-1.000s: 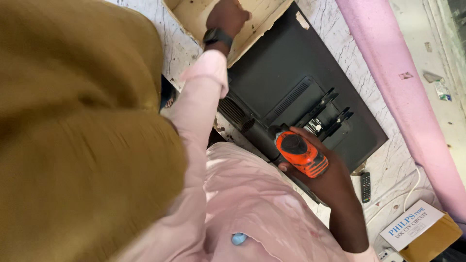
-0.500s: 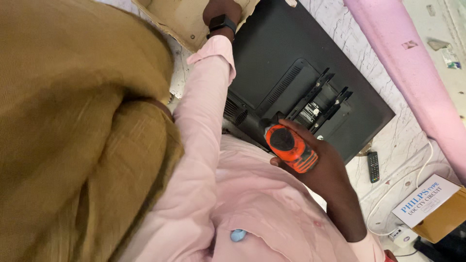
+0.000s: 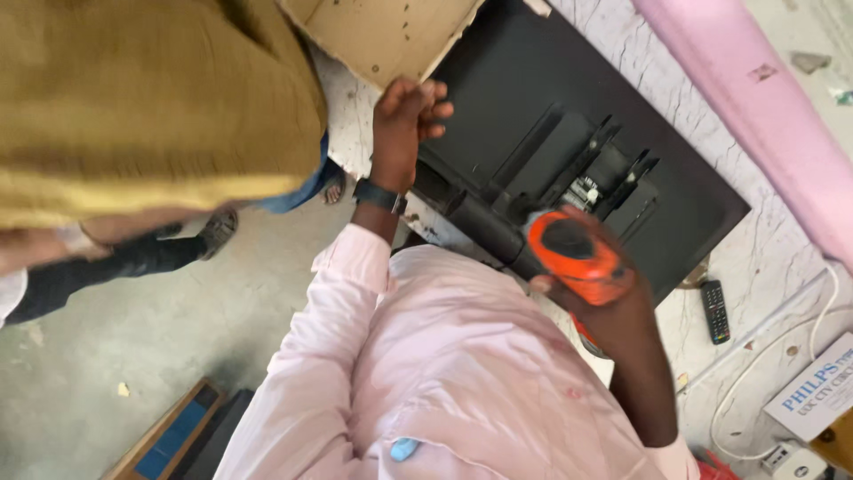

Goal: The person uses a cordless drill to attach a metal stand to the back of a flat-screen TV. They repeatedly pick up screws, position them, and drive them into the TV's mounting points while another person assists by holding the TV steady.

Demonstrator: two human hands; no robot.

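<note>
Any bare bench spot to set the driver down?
Bare marbled bench between the black panel and pink roll. Lower right is crowded: remote, white cable, box. Right hand holds the orange driver; left hand grips the panel's corner.

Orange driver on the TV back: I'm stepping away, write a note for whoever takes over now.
Left hand: fingers curled at the edge of the black TV, under the cardboard sheet; grip unclear.
Right hand: closed on the orange driver, over the TV's back beside the bracket.
TV lies back up on the white table; remote beside it.
Screws driven or left: not visible.
</note>
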